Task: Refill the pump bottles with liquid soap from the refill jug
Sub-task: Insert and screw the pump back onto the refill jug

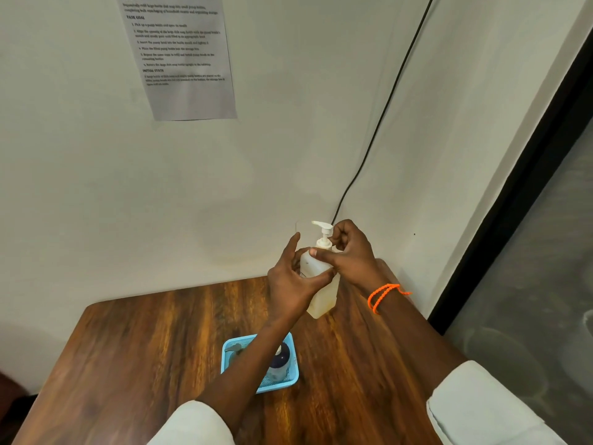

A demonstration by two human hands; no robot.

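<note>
A clear pump bottle with pale yellowish liquid in its lower part is held up above the far side of the wooden table. Its white pump head sits on top. My left hand grips the bottle's body from the left, index finger stretched upward. My right hand curls round the pump collar and neck from the right. A blue mesh basket stands lower on the table with another pump bottle lying in it, partly hidden by my left forearm. No refill jug is in view.
A printed instruction sheet hangs on the white wall. A black cable runs down the wall to behind the table corner. A dark-framed glass panel borders the right side.
</note>
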